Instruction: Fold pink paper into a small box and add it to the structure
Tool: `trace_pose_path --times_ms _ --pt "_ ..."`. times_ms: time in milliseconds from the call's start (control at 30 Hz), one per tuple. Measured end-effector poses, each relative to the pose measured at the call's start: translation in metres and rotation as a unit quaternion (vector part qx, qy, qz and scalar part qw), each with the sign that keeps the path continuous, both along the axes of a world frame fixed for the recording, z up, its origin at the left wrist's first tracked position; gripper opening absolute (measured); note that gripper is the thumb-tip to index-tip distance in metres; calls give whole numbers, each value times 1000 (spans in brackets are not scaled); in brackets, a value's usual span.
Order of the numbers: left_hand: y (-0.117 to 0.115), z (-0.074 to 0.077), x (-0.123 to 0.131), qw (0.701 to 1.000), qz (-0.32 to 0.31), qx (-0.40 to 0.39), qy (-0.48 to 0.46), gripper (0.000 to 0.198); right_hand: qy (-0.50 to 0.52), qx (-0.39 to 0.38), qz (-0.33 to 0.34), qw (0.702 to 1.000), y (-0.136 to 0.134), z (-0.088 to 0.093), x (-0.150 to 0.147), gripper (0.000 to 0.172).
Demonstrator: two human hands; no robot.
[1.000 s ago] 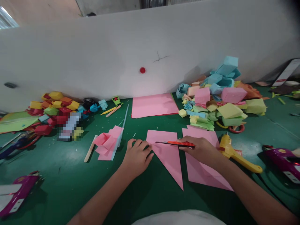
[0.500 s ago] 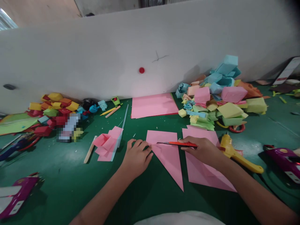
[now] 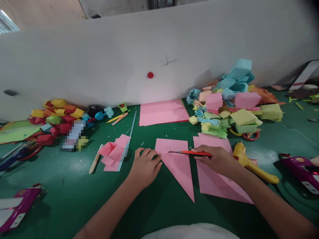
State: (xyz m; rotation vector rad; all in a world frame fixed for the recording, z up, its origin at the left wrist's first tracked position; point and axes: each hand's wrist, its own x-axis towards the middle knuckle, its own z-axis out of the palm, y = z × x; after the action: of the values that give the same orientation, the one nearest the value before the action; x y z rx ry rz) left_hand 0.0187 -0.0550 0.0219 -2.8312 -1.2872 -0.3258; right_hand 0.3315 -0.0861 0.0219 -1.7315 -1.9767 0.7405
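Note:
My left hand (image 3: 145, 166) rests palm down on the green table, its fingers slightly bent and apart, fingertips touching the left edge of a pink paper (image 3: 178, 162). That paper is a folded piece with a flat top and a long point toward me. In my right hand (image 3: 216, 159) is a red-handled craft knife (image 3: 195, 153), held almost level. Its thin dark blade lies over the upper part of the paper, pointing at my left fingertips. Under my right hand and wrist lie larger pink sheets (image 3: 211, 182), partly hidden by the arm.
A pink paper stack (image 3: 164, 113) lies by the white board (image 3: 112, 66). Folded paper pieces (image 3: 234, 106) are heaped at the right, near a yellow glue gun (image 3: 245, 162). Leftward are a pink folded form (image 3: 113, 152), a wooden stick (image 3: 96, 159) and a purple device (image 3: 22, 205).
My right hand and the craft knife have slid slightly to the right across the paper. My left hand stays in place.

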Motion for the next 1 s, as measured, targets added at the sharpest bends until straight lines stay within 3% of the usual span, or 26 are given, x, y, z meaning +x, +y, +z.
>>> trace_pose_path --times_ms 533,1000 --pt "0 0 0 1000 2 -9 6 24 -41 18 -36 998 -2 -1 9 22" --pt "0 -3 0 1000 -1 13 4 22 -43 -8 -21 999 -4 11 16 25"
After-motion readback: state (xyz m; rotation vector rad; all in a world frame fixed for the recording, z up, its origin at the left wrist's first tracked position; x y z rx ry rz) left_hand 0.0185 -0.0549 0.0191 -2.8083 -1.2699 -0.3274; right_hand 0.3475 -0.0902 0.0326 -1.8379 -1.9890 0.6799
